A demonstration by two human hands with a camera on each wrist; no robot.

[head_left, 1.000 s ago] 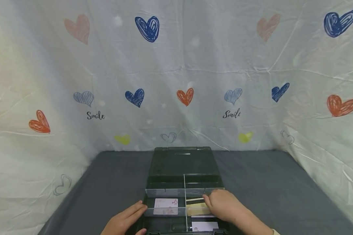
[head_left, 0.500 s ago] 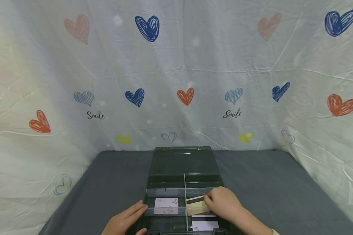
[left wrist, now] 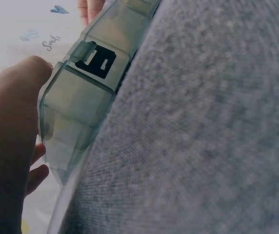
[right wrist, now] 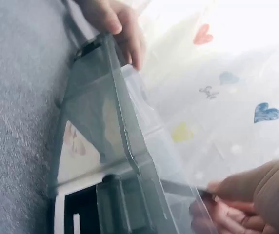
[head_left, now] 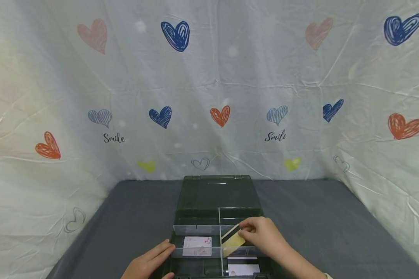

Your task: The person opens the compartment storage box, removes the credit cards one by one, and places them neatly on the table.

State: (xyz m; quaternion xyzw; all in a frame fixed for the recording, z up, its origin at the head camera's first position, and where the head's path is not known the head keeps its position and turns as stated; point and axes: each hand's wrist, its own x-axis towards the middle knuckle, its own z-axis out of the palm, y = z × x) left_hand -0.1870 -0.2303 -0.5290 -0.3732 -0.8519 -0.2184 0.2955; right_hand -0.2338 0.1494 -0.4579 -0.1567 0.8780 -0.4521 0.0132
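An opened dark green divided box (head_left: 216, 193) lies on the table. My right hand (head_left: 267, 238) pinches the upper corner of a yellow card (head_left: 233, 245) with a black stripe, tilted in the right-hand upper compartment. Spread along the box's left side, my left hand (head_left: 147, 260) touches its edge; the left wrist view shows that hand (left wrist: 12, 107) against the translucent wall (left wrist: 76, 97). In the right wrist view my right hand (right wrist: 247, 200) is at the box's far side, holding a dark edge.
A pinkish-white card (head_left: 197, 246) lies in the left upper compartment. White cards (head_left: 243, 269) are in the right lower one. The grey table (head_left: 317, 217) extends on both sides, with a heart-patterned curtain (head_left: 195, 93) behind it.
The yellow card has tilted more steeply, its right end raised. My right hand has lifted slightly with its fingers on that corner. The left hand stays on the box's edge.
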